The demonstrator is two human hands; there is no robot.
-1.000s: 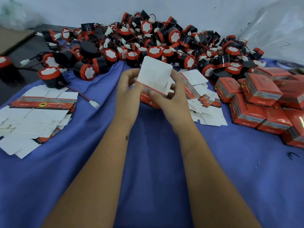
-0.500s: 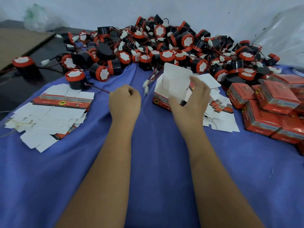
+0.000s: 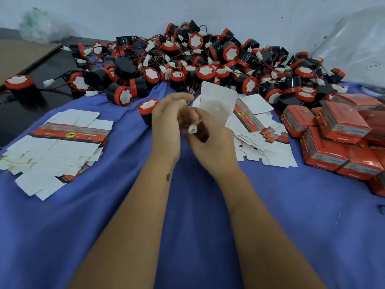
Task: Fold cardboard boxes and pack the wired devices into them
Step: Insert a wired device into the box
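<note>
- Head view: the left hand [image 3: 165, 124] and right hand [image 3: 210, 142] meet at the middle of the desk [image 3: 187, 226], which is covered in a blue cloth.
- The left hand's fingers [image 3: 179, 99] are curled round a black-and-red wired device [image 3: 146, 110], which shows just to that hand's left with its white-faced red cap up.
- The right hand's fingers curl round the device's white connector [image 3: 192, 128]; the wire itself is too blurred to trace.
- An open cardboard box [image 3: 217, 101] stands just behind the hands, its white flap upright.
- A big pile of devices [image 3: 208, 59] lies along the far edge against the wall.
- Flat box blanks [image 3: 58, 140] are spread at the left; more blanks [image 3: 262, 138] lie right of the hands.
- Closed red boxes [image 3: 337, 134] are stacked at the right.
- A clear plastic bag [image 3: 354, 44] sits in the far right corner.
</note>
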